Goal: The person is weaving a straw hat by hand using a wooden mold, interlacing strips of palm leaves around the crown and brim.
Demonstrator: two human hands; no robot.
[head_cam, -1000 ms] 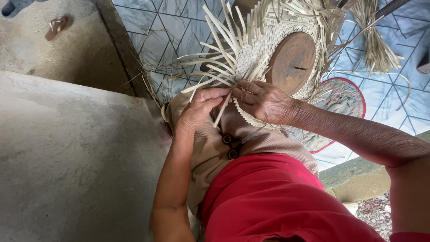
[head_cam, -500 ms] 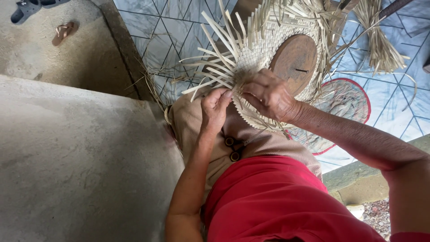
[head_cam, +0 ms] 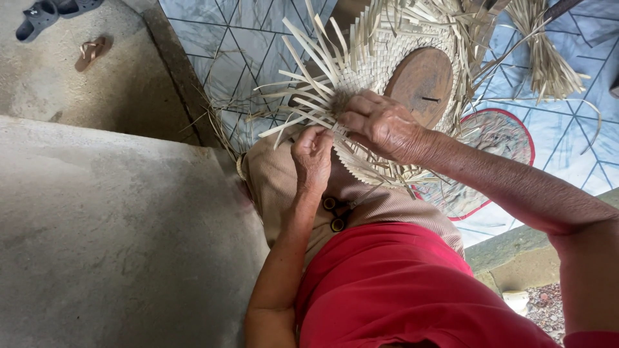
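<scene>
Both hands at the rim of a half-woven straw hat (head_cam: 380, 48), weaving in progress.
Left hand (head_cam: 314, 154) pinches one loose strip (head_cam: 290, 122); right hand (head_cam: 380, 122) clamps the woven edge. Next move likely needs that strip tucked under its neighbour.

1. Left hand (head_cam: 313, 156) is up in front of the body, back toward the camera, fingers curled in a pinch, forearm running straight down to a bent elbow.
2. Right hand (head_cam: 382, 124) sits just beside it, knuckles up, fingers bent and closed, arm coming in from the right.
</scene>
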